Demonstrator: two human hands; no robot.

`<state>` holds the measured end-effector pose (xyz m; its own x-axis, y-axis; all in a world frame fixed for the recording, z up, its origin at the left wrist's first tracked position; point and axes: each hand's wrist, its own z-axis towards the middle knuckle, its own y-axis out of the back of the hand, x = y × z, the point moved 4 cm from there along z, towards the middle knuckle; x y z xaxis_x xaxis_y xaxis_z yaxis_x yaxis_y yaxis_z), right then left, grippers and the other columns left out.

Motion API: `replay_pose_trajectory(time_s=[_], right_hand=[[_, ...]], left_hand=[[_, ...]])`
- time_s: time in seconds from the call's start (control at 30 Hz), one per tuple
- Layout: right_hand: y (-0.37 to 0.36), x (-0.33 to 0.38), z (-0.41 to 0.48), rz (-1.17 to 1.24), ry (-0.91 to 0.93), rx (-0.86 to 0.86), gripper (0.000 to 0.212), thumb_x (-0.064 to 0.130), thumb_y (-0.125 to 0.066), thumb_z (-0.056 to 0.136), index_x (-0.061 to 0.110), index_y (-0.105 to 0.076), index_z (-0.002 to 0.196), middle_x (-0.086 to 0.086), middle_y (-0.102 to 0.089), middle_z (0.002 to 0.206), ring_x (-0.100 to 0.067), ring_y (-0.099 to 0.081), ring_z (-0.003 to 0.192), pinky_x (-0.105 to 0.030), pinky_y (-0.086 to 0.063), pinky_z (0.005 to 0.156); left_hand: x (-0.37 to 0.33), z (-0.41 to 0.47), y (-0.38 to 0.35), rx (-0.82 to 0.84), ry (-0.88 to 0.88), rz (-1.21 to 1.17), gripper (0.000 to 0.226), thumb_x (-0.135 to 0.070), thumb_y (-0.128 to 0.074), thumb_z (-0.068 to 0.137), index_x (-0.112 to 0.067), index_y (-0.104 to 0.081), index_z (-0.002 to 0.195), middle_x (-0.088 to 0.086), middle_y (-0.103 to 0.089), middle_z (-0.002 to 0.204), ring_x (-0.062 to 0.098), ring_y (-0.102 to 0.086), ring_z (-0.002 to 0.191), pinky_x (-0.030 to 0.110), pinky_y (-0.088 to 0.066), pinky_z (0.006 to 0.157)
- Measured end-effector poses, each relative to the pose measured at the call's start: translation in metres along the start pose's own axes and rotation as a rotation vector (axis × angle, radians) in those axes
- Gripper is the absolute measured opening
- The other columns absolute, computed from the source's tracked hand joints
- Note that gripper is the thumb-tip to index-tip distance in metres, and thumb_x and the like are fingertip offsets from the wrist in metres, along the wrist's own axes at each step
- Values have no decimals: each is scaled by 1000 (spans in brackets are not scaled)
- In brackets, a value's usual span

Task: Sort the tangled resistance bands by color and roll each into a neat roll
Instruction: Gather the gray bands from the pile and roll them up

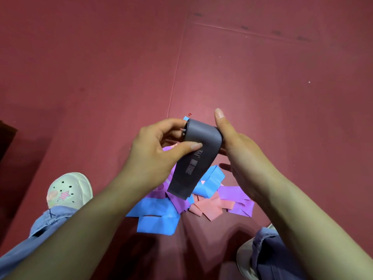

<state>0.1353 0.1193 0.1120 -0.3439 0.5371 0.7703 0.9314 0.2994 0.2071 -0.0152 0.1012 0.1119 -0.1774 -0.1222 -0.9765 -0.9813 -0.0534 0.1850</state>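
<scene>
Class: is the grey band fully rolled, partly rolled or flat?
Partly rolled: the grey band is wound between left hand and right hand; its tail hangs loose.
</scene>
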Motion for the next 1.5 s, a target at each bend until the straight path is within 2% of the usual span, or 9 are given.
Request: replay_pose_trajectory(time_s=[0.2, 0.33, 0.53, 0.7, 0.8, 1.1, 1.2, 1.3, 1.5], right_hand=[[3, 12, -1, 122, 252, 64, 33, 38, -65, 84, 27, -64, 114, 3, -71, 93, 4, -65, 83, -11, -49, 69], [-1, 14, -2, 202, 329, 114, 36, 1, -66, 84, 9, -61, 118, 2, -70, 81, -2, -65, 70, -12, -47, 63], [0, 15, -1, 202, 356, 40, 24, 10, -66, 86, 7, -68, 109, -15, -71, 91, -7, -64, 77, -16, -52, 72], [6, 14, -1, 246, 266, -2, 26, 29, -63, 88, 6, -73, 91, -13, -73, 95, -12, -61, 83, -36, -49, 89], [4, 14, -1, 269, 237, -11, 28, 33, -61, 88, 8, -72, 84, -9, -68, 80, -14, -56, 72, -29, -50, 75], [2, 10, -2, 72, 196, 34, 59, 63, -48, 80, 11, -74, 94, -4, -73, 100, 0, -61, 81, -17, -51, 77], [-5, 12, -4, 93, 270, 102, 37, 38, -64, 82, 11, -71, 106, -5, -73, 100, -1, -62, 84, -15, -51, 73], [-3, 13, -1, 193, 298, 70, 65, 7, -75, 77, 18, -48, 135, -4, -69, 113, -5, -66, 90, -16, -52, 71], [1, 17, -3, 114, 416, -67, 39, 10, -81, 70, 13, -66, 106, -9, -71, 99, -14, -62, 84, -21, -54, 73]], left_hand=[[2, 2, 6, -73, 116, -141, 42, -35, -74, 66, -5, -70, 96, 32, -66, 95, 30, -67, 85, 50, -53, 90], [4, 2, 7, -100, 177, -260, 42, -40, -72, 59, -7, -71, 85, 9, -75, 79, 14, -69, 69, 24, -56, 64], [0, 2, 9, -109, 130, -198, 38, -49, -68, 62, -18, -74, 85, -6, -74, 80, 5, -65, 75, 18, -54, 72], [5, 1, 5, -10, 92, -177, 56, -15, -81, 70, -21, -63, 122, 0, -71, 111, 17, -66, 105, 30, -50, 94], [4, 2, 5, 3, 55, -220, 74, -6, -82, 67, -23, -53, 133, 4, -67, 119, 19, -63, 113, 29, -50, 96], [3, 4, 8, -107, 75, -230, 60, -29, -81, 58, -10, -68, 113, 26, -65, 98, 14, -64, 79, 21, -54, 80], [3, 4, 10, -127, 83, -277, 45, -33, -72, 64, -10, -72, 103, 27, -68, 101, 11, -65, 80, 22, -55, 78], [6, 4, 10, -110, 101, -322, 33, -37, -69, 68, -14, -74, 91, 6, -76, 87, 9, -69, 76, 19, -54, 70], [14, 5, 7, -33, 168, -312, 43, -51, -66, 75, -13, -77, 91, 12, -75, 95, 29, -71, 93, 42, -57, 86]])
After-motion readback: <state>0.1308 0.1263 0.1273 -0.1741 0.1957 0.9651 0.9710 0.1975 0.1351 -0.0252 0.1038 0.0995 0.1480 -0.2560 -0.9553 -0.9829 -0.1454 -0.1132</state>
